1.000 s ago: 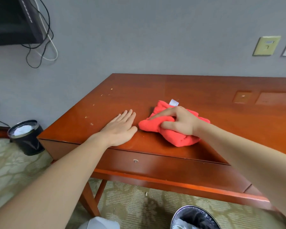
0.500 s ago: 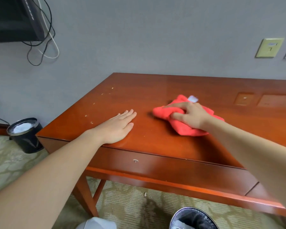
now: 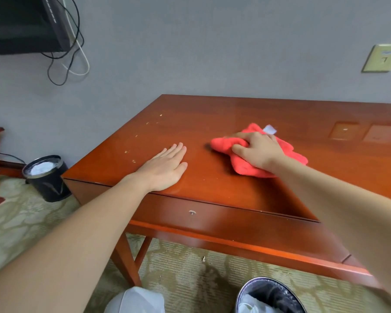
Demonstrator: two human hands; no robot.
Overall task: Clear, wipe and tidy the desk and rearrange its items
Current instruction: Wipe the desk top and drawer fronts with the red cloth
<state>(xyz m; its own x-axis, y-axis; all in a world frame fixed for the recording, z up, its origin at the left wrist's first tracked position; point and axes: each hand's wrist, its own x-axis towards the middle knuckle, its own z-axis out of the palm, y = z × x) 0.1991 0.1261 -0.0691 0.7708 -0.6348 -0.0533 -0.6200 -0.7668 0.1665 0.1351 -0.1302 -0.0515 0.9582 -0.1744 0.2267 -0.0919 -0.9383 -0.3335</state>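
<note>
Fingers (image 3: 246, 141) of the right hand (image 3: 261, 152) are curling into a red cloth (image 3: 246, 169), gripping a bunch of it and pressing it onto the top of the wooden desk (image 3: 235, 111), right of the middle; a white tag (image 3: 269, 129) is sticking out at the cloth's far edge; the left hand (image 3: 165, 168) is lying flat on the desk near its front edge, fingers straight and close together, holding nothing, apart from the cloth; pale crumbs (image 3: 133, 161) are lying scattered on the desk top just left of that hand and farther back; a black bin (image 3: 49, 184) is standing on the carpet (image 3: 20, 222) beside the desk's left end, showing something white (image 3: 41, 168) inside, liner or paper; a second dark bin (image 3: 271, 294) is sitting on the floor below the desk's front, cut off by the bottom of the view, holding something whitish (image 3: 248, 307) that is too cropped to make out.
</note>
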